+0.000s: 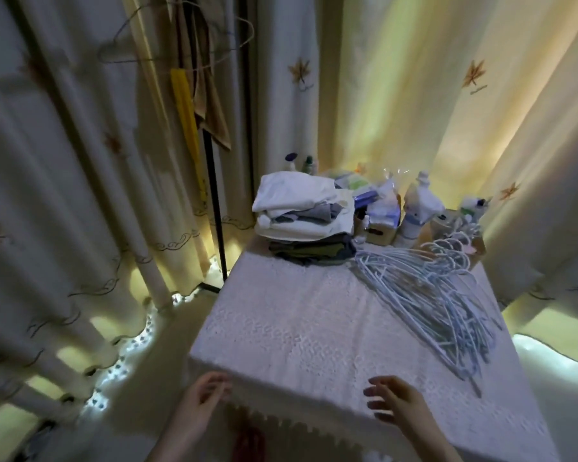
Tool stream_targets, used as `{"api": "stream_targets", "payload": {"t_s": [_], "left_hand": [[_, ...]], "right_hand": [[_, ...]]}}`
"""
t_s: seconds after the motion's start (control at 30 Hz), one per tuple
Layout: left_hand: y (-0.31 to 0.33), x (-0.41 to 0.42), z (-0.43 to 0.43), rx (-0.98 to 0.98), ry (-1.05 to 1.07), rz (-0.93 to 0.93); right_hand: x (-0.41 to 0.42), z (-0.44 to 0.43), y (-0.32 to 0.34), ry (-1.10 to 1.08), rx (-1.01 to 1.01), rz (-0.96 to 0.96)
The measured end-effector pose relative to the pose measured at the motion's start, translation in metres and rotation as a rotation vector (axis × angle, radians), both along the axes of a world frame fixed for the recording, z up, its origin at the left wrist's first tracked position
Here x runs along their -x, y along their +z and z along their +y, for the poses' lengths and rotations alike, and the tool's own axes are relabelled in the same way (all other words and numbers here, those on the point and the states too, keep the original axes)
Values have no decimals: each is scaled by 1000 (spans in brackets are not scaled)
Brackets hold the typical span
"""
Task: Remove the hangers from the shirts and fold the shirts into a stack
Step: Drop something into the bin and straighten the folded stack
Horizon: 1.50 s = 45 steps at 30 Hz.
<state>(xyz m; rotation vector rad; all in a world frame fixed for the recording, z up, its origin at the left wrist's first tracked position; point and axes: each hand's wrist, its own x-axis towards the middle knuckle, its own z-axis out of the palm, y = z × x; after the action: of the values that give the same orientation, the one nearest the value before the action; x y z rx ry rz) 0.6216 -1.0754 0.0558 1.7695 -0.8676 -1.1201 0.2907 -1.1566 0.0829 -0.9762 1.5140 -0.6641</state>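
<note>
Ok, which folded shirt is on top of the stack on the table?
The white folded shirt. It alone has nothing over it; grey-blue folded shirts lie beneath it, and dark olive folded shirts sit at the bottom.

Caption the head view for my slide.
Left hand and right hand, both open, at the near edge of the covered table; folded shirt stack and blue hanger pile beyond.
</note>
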Motion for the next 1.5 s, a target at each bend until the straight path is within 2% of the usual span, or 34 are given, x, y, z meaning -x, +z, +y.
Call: {"api": "stream_targets", "payload": {"t_s": [0.13, 0.3, 0.4, 0.57, 0.67, 0.73, 0.87, 0.93, 1.0, 1.2, 1.37, 1.5], "left_hand": [[20, -54, -95, -23, -55, -66], [65, -97, -224, 36, -177, -223], [86, -88, -302, 73, -296, -333], [106, -32, -414, 360, -469, -589], [111, 2, -457, 403, -573, -707], [107, 17, -476, 358, -677, -872], [90, 30, -490, 146, -847, -1231], [80, 34, -491, 162, -855, -1335], [72, 38, -490, 184, -855, -1413], [61, 48, -499, 212, -821, -1503], [48, 56, -493, 275, -816, -1556], [43, 60, -494, 286, -793, -1581]], "right_hand": [[-37, -79, 12, -83, -33, 1], [-67, -155, 34, -78, -8, -12], [-74, -192, 41, -91, 1, 12], [-77, -267, 43, -148, 2, 39], [-81, -313, 40, -156, 30, 68], [-83, -338, 37, -138, 68, 100], [-89, -374, 32, -66, 117, 51], [-97, -386, 29, 20, 147, 138], [-104, -394, 30, 17, 151, 194], [-113, -420, 46, -45, 113, 88], [-119, -424, 53, -18, 127, 136], [-115, -417, 47, -90, 48, 102]]}}
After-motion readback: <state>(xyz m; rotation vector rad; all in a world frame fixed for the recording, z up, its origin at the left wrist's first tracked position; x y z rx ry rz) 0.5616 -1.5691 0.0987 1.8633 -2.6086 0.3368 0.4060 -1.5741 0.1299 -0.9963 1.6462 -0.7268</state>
